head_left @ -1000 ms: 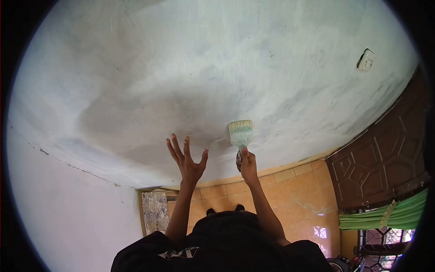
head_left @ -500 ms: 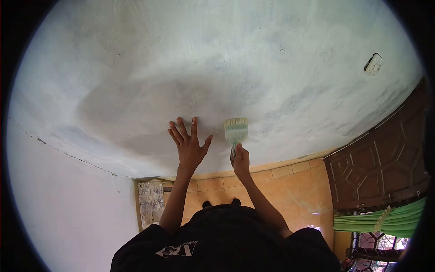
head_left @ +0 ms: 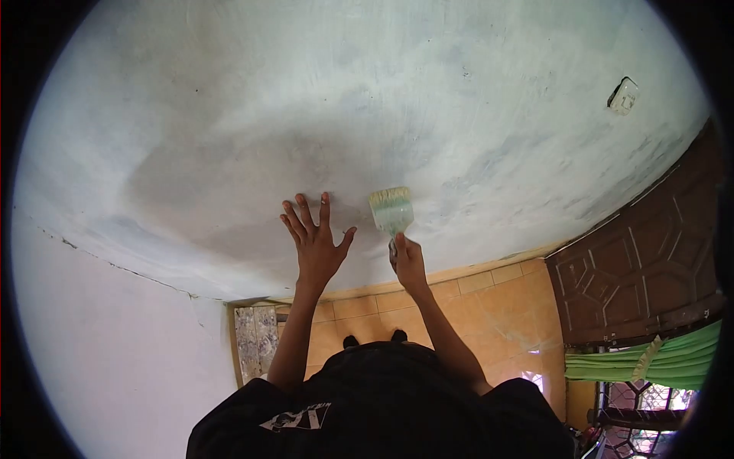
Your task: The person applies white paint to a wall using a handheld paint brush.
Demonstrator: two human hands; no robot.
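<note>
In front of me rises a pale wall [head_left: 306, 69] with grey, patchy stains. My left hand [head_left: 317, 246] is spread against it, fingers apart and holding nothing. My right hand [head_left: 407, 262] grips the handle of a wide paintbrush [head_left: 391, 214], thumb along the handle and bristles pointing up. The brush's light bristles are right at the wall, to the right of my left fingertips. Pale green paint marks the brush's body. Shadows of my arms and head fall on the wall around both hands.
A white wall switch [head_left: 625, 96] sits at the upper right. Along the right stand a brown panelled door [head_left: 634, 260] and a green curtain [head_left: 657, 363] beside a window grille. Paint-spotted boards [head_left: 256, 340] lie at the lower left on the orange tiled floor [head_left: 489, 321].
My right hand has moved the paintbrush slightly up and to the left, with the brush tilting a little left. My left hand stays spread on the wall. The view has shifted slightly.
</note>
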